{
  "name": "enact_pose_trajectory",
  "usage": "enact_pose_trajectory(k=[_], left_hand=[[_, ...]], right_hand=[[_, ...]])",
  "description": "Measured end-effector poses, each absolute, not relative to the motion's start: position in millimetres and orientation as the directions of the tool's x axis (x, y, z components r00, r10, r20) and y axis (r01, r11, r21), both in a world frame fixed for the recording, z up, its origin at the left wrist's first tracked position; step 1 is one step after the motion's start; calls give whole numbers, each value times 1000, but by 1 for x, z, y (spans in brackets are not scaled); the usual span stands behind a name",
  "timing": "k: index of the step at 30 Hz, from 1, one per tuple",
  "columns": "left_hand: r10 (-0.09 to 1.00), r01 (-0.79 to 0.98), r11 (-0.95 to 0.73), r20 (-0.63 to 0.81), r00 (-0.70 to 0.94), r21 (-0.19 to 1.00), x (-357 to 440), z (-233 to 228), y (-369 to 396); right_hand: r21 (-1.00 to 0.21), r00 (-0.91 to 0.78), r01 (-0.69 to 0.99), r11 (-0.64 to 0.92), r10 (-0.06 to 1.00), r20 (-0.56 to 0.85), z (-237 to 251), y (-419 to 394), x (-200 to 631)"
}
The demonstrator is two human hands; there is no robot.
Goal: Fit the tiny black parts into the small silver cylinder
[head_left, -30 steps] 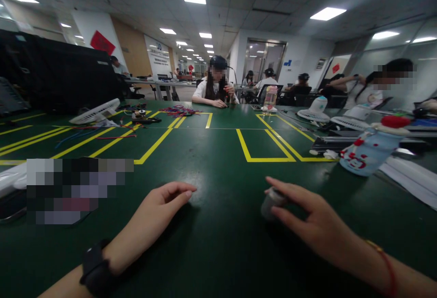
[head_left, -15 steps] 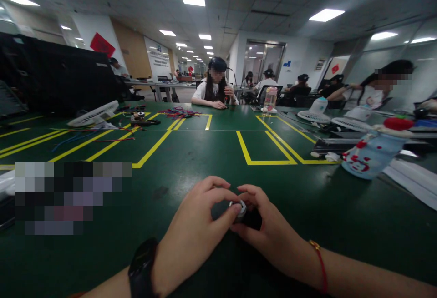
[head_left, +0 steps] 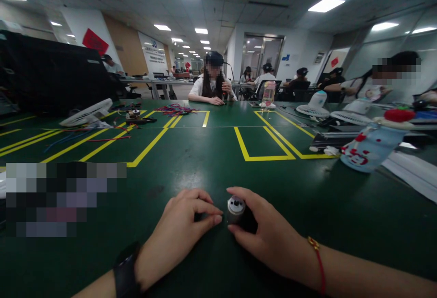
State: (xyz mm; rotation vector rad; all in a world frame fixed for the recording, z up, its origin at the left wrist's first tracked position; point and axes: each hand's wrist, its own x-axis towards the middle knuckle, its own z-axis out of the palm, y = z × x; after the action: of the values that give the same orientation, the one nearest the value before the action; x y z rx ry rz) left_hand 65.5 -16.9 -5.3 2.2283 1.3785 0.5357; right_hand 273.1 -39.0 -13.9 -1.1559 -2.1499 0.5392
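My right hand (head_left: 269, 234) grips a small grey metal cylinder (head_left: 235, 209) with a round silver end face turned toward me, just above the green table (head_left: 205, 161). My left hand (head_left: 184, 227) rests on the table right beside it, fingers curled, index fingertip almost touching the cylinder's left side. I cannot see anything in the left hand. A black watch sits on my left wrist and a red cord on my right wrist.
Yellow tape outlines (head_left: 262, 145) mark the table. A light blue bottle with a red cap (head_left: 372, 145) lies at the right, white fans (head_left: 87, 113) (head_left: 316, 107) further back, coloured wires (head_left: 175, 109) at the far middle. Other people sit at the far side and right.
Both hands came together near the table's middle with the cylinder in my right hand; since half a second ago my left fingers have slipped off it and lowered to the table.
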Motion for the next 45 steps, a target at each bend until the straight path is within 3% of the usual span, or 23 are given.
enact_pose_trajectory(k=[3, 7, 10, 14, 19, 21, 24, 26, 28, 31, 34, 37, 41, 43, 45], left_hand=[[905, 697, -378, 85, 416, 609, 63, -4, -18], [925, 627, -312, 77, 372, 714, 44, 2, -19], [956, 614, -239, 72, 285, 752, 24, 4, -18], [987, 573, -75, -19, 157, 816, 11, 7, -17], [990, 507, -15, -58, 127, 862, 17, 10, -21], [989, 498, -28, -49, 140, 867, 20, 12, -23], [988, 514, -31, -51, 144, 857, 23, 12, -25], [991, 522, -38, -33, 127, 852, 23, 11, -25], [993, 522, -52, -13, 120, 851, 22, 7, -24], [992, 530, -73, 7, 126, 845, 19, 4, -22], [992, 535, -76, 8, 129, 841, 17, 5, -23], [989, 531, -79, -2, 151, 844, 17, 7, -23], [987, 535, -100, 18, 157, 839, 19, 4, -22], [987, 543, -112, 28, 159, 832, 21, 2, -21], [987, 546, -112, 30, 157, 830, 22, 2, -21]], right_hand=[[-578, -424, 621, 530, 847, 322, -12, -40, 281], [-518, -236, 755, 402, 904, 357, -4, -34, 330], [-431, 1, 882, 192, 913, 409, -2, -27, 396], [-355, 318, 915, -194, 886, 336, -7, -25, 488], [-261, 363, 921, -288, 878, 312, -11, -27, 526], [-142, 268, 963, -228, 843, 466, -7, -28, 504], [16, -91, 995, 103, 785, 613, -1, -31, 437], [-50, -308, 923, 382, 809, 500, 1, -33, 379], [-210, -443, 820, 532, 823, 354, 1, -34, 324], [-361, -547, 708, 607, 794, 264, 1, -31, 268], [-397, -520, 704, 589, 808, 277, 10, -22, 266], [-332, -359, 803, 495, 846, 394, 25, -12, 315], [-70, -88, 982, 173, 762, 642, 38, -11, 419], [45, 42, 995, -93, 763, 645, 39, -16, 467], [69, 211, 953, -294, 811, 546, 38, -23, 500]])
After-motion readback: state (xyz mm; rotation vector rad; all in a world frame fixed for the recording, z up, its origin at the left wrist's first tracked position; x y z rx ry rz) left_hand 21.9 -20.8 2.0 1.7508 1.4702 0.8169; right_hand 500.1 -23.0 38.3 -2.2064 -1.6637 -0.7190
